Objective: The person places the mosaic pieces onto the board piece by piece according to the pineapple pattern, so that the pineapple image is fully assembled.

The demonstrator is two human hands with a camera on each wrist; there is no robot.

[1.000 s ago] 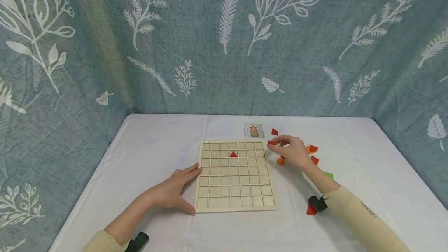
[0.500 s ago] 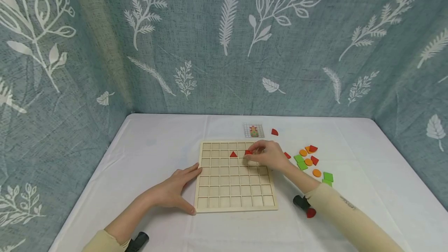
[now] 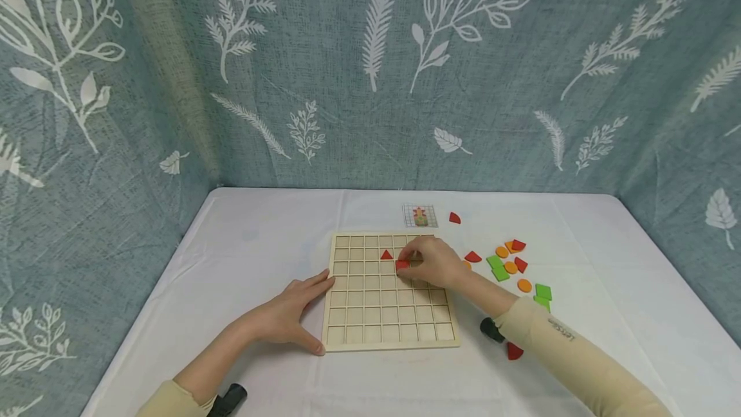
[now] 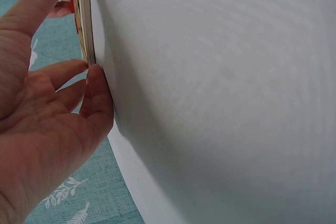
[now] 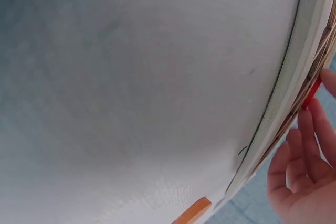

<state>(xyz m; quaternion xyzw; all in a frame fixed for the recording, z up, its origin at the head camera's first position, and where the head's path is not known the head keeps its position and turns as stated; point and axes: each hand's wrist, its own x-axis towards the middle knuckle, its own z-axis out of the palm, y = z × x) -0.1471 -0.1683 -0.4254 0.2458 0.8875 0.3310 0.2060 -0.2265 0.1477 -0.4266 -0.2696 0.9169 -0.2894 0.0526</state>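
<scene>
A square wooden grid board [image 3: 370, 347] lies flat on the white table. My left hand [image 3: 285, 314] rests along its left side, fingers at the edge and thumb at the near left corner. In the left wrist view, the left fingertips [image 4: 97, 77] touch the board's side. Over the upper middle cells, my right hand [image 3: 431, 264] pinches a small red tile [image 3: 402, 265] between thumb and fingers. The right wrist view has this red tile [image 5: 312, 94] right at the grid's surface, its outline partly covered. A red triangle tile [image 3: 386, 255] sits in a cell just up and left.
Right of the board lie loose tiles: green pieces [image 3: 543, 291], orange discs [image 3: 524, 286] and red pieces [image 3: 473, 257]. One red quarter-circle [image 3: 455, 217] lies behind, beside a small pattern card [image 3: 420, 216]. Another red piece [image 3: 514, 351] is near the right sleeve. Curtains surround the table.
My right hand has carried the red tile leftward from beside the board to over its cells, then slightly nearer me. The left hand stays in place.
</scene>
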